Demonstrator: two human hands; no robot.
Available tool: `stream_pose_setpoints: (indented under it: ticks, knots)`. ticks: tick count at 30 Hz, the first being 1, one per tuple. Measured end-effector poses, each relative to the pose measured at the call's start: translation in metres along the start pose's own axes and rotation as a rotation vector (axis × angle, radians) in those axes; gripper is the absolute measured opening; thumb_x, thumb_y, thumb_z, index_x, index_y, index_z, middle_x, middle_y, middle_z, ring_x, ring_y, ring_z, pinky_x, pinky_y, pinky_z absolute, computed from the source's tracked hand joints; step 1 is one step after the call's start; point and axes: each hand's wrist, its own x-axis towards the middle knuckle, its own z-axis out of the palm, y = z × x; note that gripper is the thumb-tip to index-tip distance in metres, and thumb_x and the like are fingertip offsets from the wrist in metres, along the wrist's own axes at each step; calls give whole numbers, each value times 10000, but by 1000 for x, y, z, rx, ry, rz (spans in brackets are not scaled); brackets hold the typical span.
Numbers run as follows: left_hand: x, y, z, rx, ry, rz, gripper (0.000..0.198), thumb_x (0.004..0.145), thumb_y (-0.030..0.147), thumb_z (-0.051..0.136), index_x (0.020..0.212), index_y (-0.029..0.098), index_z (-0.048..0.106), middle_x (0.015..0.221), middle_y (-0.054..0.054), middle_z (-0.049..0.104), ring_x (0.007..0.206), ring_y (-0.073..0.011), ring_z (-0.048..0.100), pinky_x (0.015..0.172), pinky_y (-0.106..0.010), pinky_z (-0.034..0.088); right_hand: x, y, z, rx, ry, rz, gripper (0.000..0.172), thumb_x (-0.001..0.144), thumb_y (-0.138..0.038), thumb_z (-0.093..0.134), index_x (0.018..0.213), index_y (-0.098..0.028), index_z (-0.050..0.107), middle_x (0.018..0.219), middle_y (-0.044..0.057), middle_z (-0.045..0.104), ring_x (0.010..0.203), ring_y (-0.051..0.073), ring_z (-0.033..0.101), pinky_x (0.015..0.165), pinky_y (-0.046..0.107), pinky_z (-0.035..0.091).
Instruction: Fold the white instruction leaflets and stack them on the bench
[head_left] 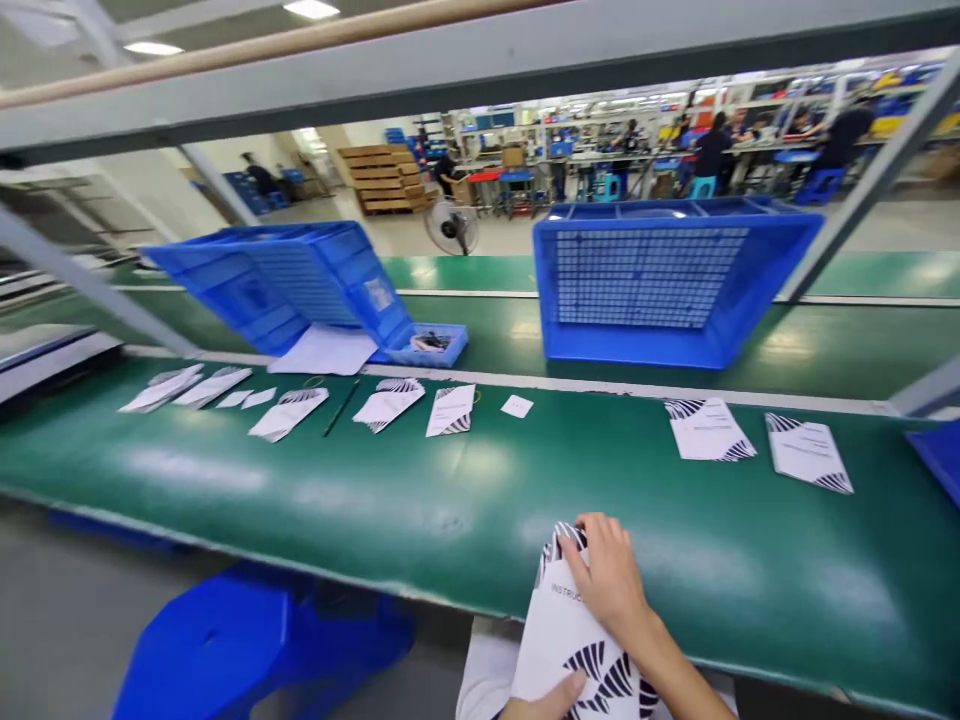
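Both hands are on the instruction leaflet [564, 640], a white sheet with black zebra-like stripes at its corners, lying at the near edge of the green conveyor belt [420, 500] and overhanging it toward the person. The right hand [609, 578] lies flat across the leaflet's upper part, fingers bent over its far corner and pressing it down. The left hand [541, 702] is only just in view at the bottom, thumb on the leaflet's lower edge; whether it grips the sheet from beneath, I cannot tell.

Beyond the leaflet, further along the belt, two more striped leaflets [709, 430] lie flat side by side to the right. To the left of the held leaflet a scattered row of folded leaflets [388, 404] runs across the belt, with a small white card [517, 406] and a thin dark pen [342, 408] among them. Behind that row a blue crate [300, 285] is tipped on its side, a small blue tray [429, 346] touching it. Straight beyond the held leaflet, on the far belt, an upright blue mesh-sided crate [660, 285] stands. Below the leaflet and to the left, a blue stool [240, 640] sits on the floor
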Motion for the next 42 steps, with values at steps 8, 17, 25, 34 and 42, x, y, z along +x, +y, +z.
stream_pose_setpoints:
  ticks: [8, 17, 25, 34, 42]
  knots:
    - [-3, 137, 4, 1126, 8, 350, 480, 823, 525, 496, 1024, 102, 600, 1019, -135, 593, 954, -218, 578, 857, -339, 469, 19, -11, -64, 664, 61, 6, 345, 870, -406, 515, 1120, -171, 483, 1010, 25, 524, 905, 98, 491, 815, 210, 402]
    - [22, 179, 39, 1429, -134, 957, 206, 893, 195, 454, 1060, 235, 568, 1038, 33, 598, 954, -71, 555, 847, -183, 426, -6, 32, -38, 830, 378, -51, 178, 892, -263, 497, 1003, -131, 455, 990, 71, 508, 969, 119, 504, 878, 256, 416]
    - [43, 125, 14, 1021, 173, 702, 426, 814, 329, 590, 1192, 171, 472, 1101, -35, 588, 1023, -119, 552, 955, -270, 405, -21, 41, -15, 837, 338, 182, 460, 869, -456, 493, 1165, -114, 409, 1122, 106, 504, 1029, 138, 510, 908, 257, 395]
    - [39, 120, 26, 973, 124, 763, 210, 832, 287, 571, 1000, 162, 580, 951, -18, 596, 893, -100, 556, 826, -221, 427, -14, 32, -9, 758, 424, 182, 384, 860, -457, 501, 995, -98, 481, 967, 81, 528, 891, 123, 514, 800, 217, 407]
    - [42, 149, 24, 1148, -63, 974, 137, 856, 192, 518, 970, 168, 590, 904, -19, 592, 862, -100, 518, 778, -231, 412, -12, 33, -19, 779, 468, 60, 386, 868, -406, 501, 1126, -127, 437, 1086, 94, 502, 1009, 136, 499, 876, 227, 393]
